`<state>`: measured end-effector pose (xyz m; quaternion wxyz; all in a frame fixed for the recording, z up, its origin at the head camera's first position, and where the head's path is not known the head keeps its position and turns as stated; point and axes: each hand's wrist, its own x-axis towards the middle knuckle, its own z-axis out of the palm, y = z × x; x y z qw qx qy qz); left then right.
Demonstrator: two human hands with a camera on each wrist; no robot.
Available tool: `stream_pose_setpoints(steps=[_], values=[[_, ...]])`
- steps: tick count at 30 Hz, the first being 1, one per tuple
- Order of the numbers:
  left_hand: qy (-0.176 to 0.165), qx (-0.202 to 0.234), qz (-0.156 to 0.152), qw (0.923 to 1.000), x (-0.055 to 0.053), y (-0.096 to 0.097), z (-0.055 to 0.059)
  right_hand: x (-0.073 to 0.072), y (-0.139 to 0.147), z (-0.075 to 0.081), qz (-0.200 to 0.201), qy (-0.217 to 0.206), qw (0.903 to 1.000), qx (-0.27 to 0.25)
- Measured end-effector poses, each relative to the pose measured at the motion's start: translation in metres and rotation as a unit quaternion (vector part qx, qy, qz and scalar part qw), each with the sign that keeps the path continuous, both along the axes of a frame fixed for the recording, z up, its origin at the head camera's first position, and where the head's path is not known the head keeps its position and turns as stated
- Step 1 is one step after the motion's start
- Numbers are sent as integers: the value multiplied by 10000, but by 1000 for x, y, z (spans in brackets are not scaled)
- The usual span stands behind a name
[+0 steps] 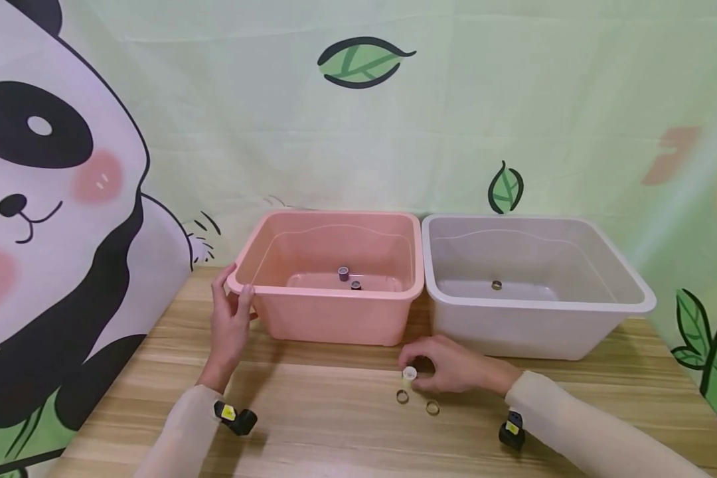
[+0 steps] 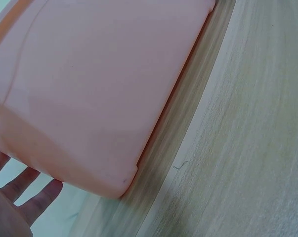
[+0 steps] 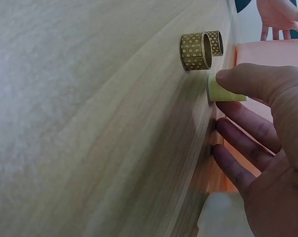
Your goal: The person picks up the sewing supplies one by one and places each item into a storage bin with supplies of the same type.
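Note:
My right hand [image 1: 448, 364] pinches a small pale yellow cylinder [image 3: 227, 91] with a white top between thumb and index finger, low at the table. The other fingers of that hand spread beside it. Close by stand two brass-coloured dimpled rings [image 3: 195, 52], also seen in the head view as a left ring [image 1: 402, 396] and a right ring [image 1: 433, 407]. At the front left corner of a pink bin [image 1: 328, 318], my left hand [image 1: 230, 325] rests with its thumb at the rim and its nearly straight fingers against the outer side wall.
Inside the pink bin lie a purple-grey cylinder [image 1: 343, 273] and a dark one [image 1: 356, 285]. A light grey bin [image 1: 514, 328] stands right beside it and holds one brass-coloured ring [image 1: 497, 285]. Behind the wooden table [image 1: 311, 405] hangs a printed panda cloth [image 1: 263, 119].

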<state>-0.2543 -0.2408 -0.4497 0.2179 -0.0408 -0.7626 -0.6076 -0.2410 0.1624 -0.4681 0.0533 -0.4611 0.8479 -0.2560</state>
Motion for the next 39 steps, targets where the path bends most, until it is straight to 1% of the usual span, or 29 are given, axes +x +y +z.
stream_pose_setpoints(steps=[8, 15, 21, 25, 33, 39], values=[[-24, -7, 19, 10000, 0, 2, 3, 2, 0, 0, -92, 76, 9999, 65], [-14, 5, -1, 10000, 0, 2, 4, 2, -1, 0, -87, 54, 9999, 45], [1, 27, -19, 10000, 0, 2, 4, 1, -2, 0, -91, 61, 9999, 13], [-50, 24, -34, 10000, 0, 2, 4, 2, -2, -1, -98, 69, 9999, 0], [-50, 67, -50, 10000, -1, 1, 1, 4, -4, 3, -30, -63, 9998, -183], [-121, 27, -71, 9999, 1, 1, 3, 4, -3, 6, 59, -17, 9995, -295]])
